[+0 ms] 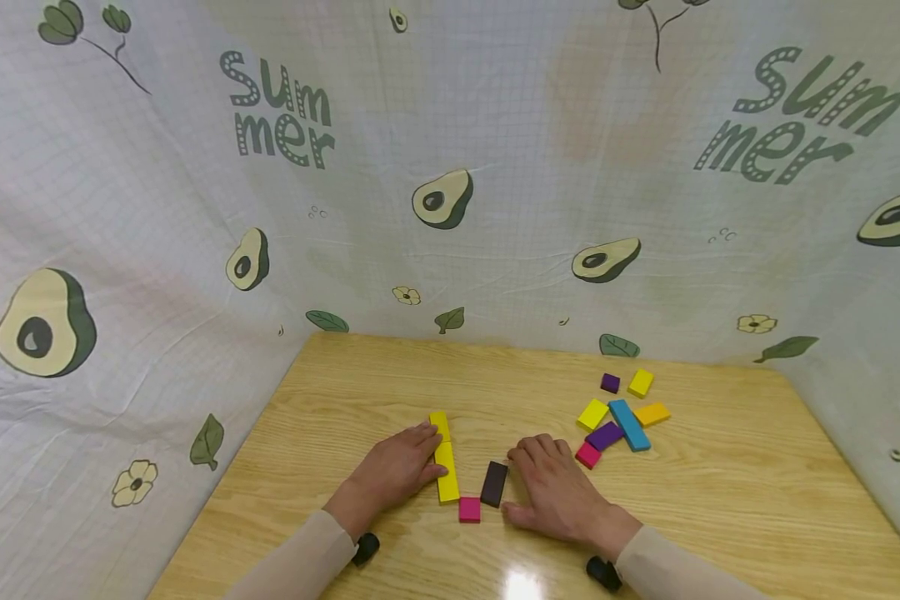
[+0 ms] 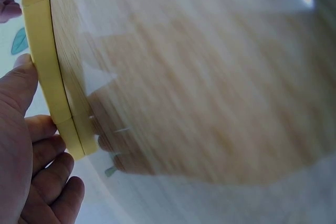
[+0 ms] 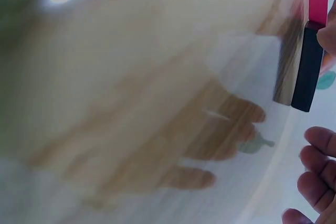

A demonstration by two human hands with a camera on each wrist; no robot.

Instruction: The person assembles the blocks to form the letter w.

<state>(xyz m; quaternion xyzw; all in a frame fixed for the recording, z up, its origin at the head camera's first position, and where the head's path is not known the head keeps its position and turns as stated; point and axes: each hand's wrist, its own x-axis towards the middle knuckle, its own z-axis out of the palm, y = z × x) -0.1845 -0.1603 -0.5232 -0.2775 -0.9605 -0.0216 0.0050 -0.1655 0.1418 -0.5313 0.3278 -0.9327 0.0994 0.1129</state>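
In the head view my left hand [image 1: 397, 467] lies against a row of two yellow blocks, a shorter far block [image 1: 439, 423] and a longer near block [image 1: 447, 487]. Its thumb and fingertips touch their left side, as the left wrist view also shows on the long yellow block [image 2: 43, 51]. Just right of the row's near end is a pink block [image 1: 469, 510], with a black block [image 1: 494, 484] slanting away from its far right corner. My right hand [image 1: 558, 492] rests right of the black block, fingers loosely bent and holding nothing; its thumb is close to the block.
Beyond my right hand lies a loose group: a blue block [image 1: 630, 425], an orange block [image 1: 652, 414], a purple block [image 1: 604, 436], a pink block [image 1: 588, 455], a yellow block [image 1: 592, 414], another yellow block [image 1: 641, 382] and a small purple block [image 1: 610, 382]. Printed cloth [image 1: 510, 250] surrounds the wooden table [image 1: 330, 392].
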